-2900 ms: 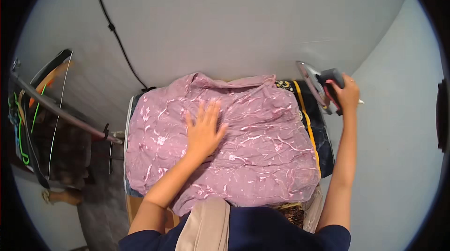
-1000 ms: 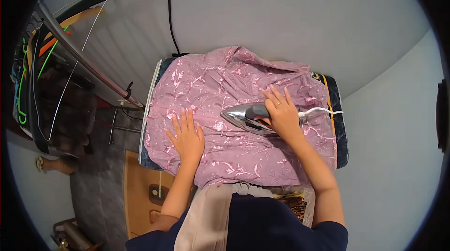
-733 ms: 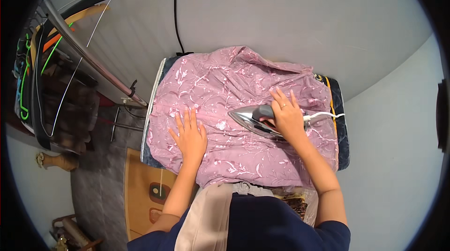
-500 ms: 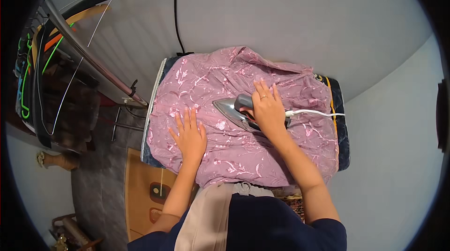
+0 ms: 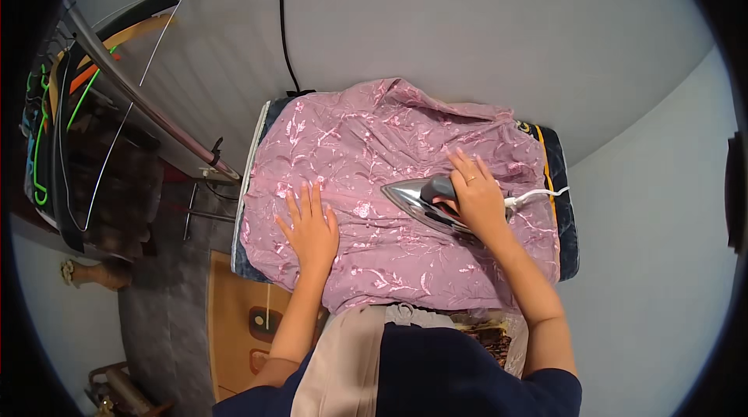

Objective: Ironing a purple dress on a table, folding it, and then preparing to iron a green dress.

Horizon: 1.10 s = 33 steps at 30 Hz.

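Note:
A pink embroidered garment [image 5: 374,257] lies spread over a padded ironing surface [image 5: 567,218] with a dark blue patterned cover. Flat on its left part rests my left hand [image 5: 312,234], fingers spread on the cloth. My right hand [image 5: 479,199] grips the grey handle of a clothes iron [image 5: 413,197], thumb under it and fingers over the top. The iron's soleplate is down on the cloth, its tip toward the left. A white cord [image 5: 538,194] runs from the iron's back to the right. Folds and wrinkles show at the garment's upper right.
At the left, a metal rack [image 5: 148,101] carries several hangers [image 5: 74,113] and dark clothes. A black cable [image 5: 282,27] hangs down the grey wall behind the board. On the lower left floor lie a tan mat [image 5: 230,316] and a vase-like object [image 5: 101,273].
My right hand has slid the iron to the right and slightly down across the garment. My left hand stays flat in about the same place on the cloth.

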Available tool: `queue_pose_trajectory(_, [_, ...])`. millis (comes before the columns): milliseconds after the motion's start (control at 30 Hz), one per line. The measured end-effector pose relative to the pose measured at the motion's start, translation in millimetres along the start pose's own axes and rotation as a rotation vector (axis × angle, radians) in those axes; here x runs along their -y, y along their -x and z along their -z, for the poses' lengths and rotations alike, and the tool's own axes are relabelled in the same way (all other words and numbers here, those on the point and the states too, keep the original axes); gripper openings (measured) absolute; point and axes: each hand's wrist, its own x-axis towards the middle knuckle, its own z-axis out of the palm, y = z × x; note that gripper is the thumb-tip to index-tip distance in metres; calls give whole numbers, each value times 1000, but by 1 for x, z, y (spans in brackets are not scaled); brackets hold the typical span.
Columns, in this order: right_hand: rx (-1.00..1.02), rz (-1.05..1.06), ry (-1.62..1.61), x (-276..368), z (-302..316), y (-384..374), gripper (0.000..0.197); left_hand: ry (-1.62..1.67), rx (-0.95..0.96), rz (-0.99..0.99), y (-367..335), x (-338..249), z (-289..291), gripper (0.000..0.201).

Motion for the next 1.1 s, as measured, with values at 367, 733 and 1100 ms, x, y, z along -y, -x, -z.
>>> queue_pose_trajectory(367, [5, 174, -13, 40, -18, -49, 45, 2, -18, -8, -1, 0, -1, 52])
queue_pose_trajectory(733, [100, 3, -18, -15, 1, -3, 50, 34, 8, 6, -2, 0, 1, 54])
queue_pose_trajectory(1100, [-26, 164, -6, 43, -31, -75, 46, 71, 5, -1, -1, 3, -3, 56])
